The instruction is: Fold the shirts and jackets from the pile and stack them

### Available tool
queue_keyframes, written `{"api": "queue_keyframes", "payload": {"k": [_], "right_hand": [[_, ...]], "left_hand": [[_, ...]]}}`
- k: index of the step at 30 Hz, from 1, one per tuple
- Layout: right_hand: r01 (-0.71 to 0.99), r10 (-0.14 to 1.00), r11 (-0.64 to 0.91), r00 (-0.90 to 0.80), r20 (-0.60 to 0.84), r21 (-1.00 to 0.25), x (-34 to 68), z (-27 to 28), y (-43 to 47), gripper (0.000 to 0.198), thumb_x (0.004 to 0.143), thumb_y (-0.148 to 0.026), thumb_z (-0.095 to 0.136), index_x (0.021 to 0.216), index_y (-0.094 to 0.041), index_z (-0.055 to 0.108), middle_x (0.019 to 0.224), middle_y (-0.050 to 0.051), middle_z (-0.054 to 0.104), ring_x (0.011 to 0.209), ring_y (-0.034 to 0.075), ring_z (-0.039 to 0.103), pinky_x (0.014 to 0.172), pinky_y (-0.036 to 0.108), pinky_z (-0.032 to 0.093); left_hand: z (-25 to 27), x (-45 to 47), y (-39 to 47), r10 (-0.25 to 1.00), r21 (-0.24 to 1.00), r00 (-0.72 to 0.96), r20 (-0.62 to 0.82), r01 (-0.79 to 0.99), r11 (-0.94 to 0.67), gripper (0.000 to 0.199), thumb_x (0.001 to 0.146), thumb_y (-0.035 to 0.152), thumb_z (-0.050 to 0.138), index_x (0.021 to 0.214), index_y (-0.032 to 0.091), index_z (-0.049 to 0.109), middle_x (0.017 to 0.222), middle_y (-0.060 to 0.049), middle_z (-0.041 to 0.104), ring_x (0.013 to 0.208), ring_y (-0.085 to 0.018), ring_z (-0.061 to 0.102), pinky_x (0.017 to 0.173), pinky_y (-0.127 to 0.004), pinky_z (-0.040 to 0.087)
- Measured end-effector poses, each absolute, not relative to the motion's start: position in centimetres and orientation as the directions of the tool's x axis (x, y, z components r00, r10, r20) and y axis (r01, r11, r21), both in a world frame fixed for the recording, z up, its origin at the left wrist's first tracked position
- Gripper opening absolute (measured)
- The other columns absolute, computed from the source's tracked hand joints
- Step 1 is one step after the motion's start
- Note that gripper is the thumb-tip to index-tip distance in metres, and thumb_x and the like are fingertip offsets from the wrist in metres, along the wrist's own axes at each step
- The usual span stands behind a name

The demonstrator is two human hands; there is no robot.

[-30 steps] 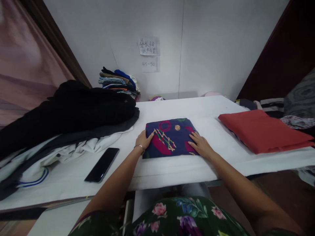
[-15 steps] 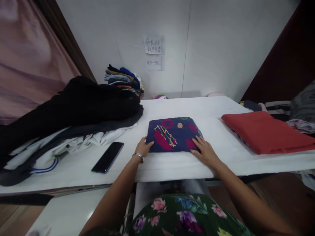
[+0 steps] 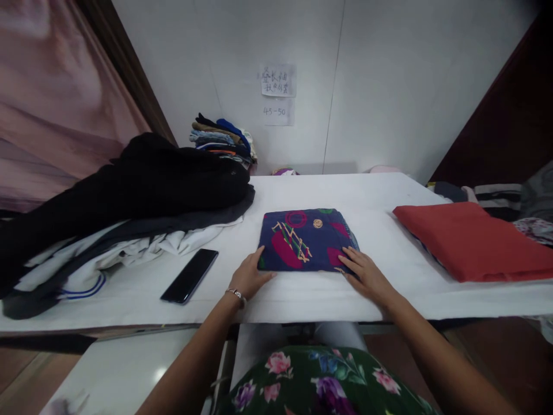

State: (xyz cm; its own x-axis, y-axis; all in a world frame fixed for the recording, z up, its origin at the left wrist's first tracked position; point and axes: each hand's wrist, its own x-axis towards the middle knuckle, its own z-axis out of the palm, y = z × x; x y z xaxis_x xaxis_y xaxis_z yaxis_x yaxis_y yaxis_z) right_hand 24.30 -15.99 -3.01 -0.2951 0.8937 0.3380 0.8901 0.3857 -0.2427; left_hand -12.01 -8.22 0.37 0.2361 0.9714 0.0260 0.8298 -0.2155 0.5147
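A folded patterned cloth [image 3: 298,239] lies flat at the middle of the frame, its near edge roughly parallel to the front of the bench [image 3: 371,193]. The hands are apart, one at each side, neither clamped: the left hand [image 3: 249,276] touches the lower left corner, its thumb stretched along the near edge; the right hand [image 3: 367,278] rests spread fingers on the lower right corner. This placing probably keeps the fold flat and square. White bench surface shows beyond the far edge and on both sides, leaving room to slide. Toward centre left, a phone [image 3: 190,276] limits leftward travel, with a heap of dark clothes [image 3: 181,178] behind it. At the right, a folded red cloth [image 3: 475,239] bounds the other side.
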Motion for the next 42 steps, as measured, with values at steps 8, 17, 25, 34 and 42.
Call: {"api": "queue_keyframes", "payload": {"k": [8,17,25,34,42], "right_hand": [[0.879,0.893,0.416,-0.346,0.288,-0.234,26.1,-3.2,-15.1,0.047,0.089,-0.015,0.037,0.13,-0.031,0.055,0.139,0.005,0.051,0.134,0.026,0.039,0.105,0.055,0.032],[0.823,0.877,0.442,-0.312,0.366,-0.358,25.8,-4.4,-15.8,0.052,0.087,-0.011,0.042,0.134,-0.032,0.051,0.143,0.005,0.046,0.137,0.025,0.034,0.103,0.052,0.039],[0.805,0.894,0.416,-0.28,0.349,-0.423,25.4,-4.1,-16.2,0.054,0.085,-0.016,0.046,0.137,-0.033,0.047,0.145,0.004,0.043,0.138,0.028,0.031,0.106,0.056,0.036],[0.71,0.896,0.367,-0.096,0.434,-0.6,23.3,-0.7,-18.3,0.045,0.085,-0.028,0.057,0.128,-0.041,0.055,0.134,0.002,0.056,0.131,0.029,0.043,0.107,0.057,0.032],[-0.151,0.968,-0.153,-0.22,-0.118,-0.977,18.1,-2.0,-19.4,0.025,0.081,-0.045,0.059,0.103,-0.04,0.07,0.097,0.001,0.074,0.091,0.027,0.069,0.083,0.05,0.053]], "left_hand": [[0.2,-12.1,-7.4,0.976,0.317,0.218,-0.009,0.926,-0.204,0.058,0.08,0.008,0.044,0.134,0.03,0.05,0.119,-0.004,0.061,0.105,-0.02,0.058,0.08,-0.028,0.046],[0.5,-14.2,-7.0,0.955,0.752,0.26,-0.143,0.656,-0.066,0.073,0.067,0.01,0.055,0.138,0.026,0.045,0.121,-0.006,0.06,0.099,-0.021,0.061,0.082,-0.03,0.047],[1.3,-13.2,-4.4,0.873,0.869,-0.004,-0.489,0.091,0.487,0.06,0.075,0.044,0.069,0.125,0.013,0.054,0.104,-0.014,0.069,0.083,-0.02,0.068,0.067,-0.028,0.053],[2.8,-9.8,-2.2,0.762,0.763,0.218,-0.61,-0.1,0.639,0.027,0.078,0.032,0.068,0.096,0.012,0.068,0.083,-0.012,0.074,0.071,-0.022,0.071,0.067,-0.032,0.059],[3.1,-9.4,-2.0,0.724,0.699,0.234,-0.649,-0.192,0.689,0.02,0.081,0.024,0.061,0.091,0.01,0.068,0.078,-0.011,0.074,0.062,-0.02,0.07,0.061,-0.029,0.059]]}}
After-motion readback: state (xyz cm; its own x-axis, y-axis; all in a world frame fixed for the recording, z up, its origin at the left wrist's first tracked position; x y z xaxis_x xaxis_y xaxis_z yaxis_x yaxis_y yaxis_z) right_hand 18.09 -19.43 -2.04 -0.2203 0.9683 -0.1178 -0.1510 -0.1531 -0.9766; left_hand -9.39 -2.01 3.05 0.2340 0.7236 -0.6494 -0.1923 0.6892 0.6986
